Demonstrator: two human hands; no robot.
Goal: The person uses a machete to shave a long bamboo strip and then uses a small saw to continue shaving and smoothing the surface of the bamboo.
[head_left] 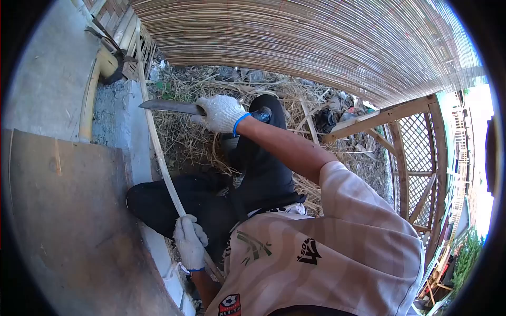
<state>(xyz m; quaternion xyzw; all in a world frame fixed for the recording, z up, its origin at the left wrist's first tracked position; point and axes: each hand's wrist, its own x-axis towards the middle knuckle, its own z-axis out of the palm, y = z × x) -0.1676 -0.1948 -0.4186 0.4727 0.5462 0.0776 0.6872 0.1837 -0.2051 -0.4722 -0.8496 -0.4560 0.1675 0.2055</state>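
A long, pale bamboo strip (pixel 161 158) runs slantwise from the upper left down past my lap. My left hand (pixel 190 245), in a white knit glove, is closed around its lower part beside my thigh. Farther up, my right hand (pixel 222 113), gloved the same way with a blue cuff, grips a large knife (pixel 173 107). The handle is hidden in the glove. Its broad dark blade points left, and the tip end crosses the strip in this view. My dark-trousered legs (pixel 263 158) are bent beneath the arms.
A brown board (pixel 68 210) and a concrete ledge (pixel 134 126) flank the left side. Dry straw and shavings (pixel 184 126) litter the ground. A slatted bamboo screen (pixel 295 37) spans the top, with a wooden lattice frame (pixel 419 152) at right. A yellowish pipe (pixel 88 105) stands upper left.
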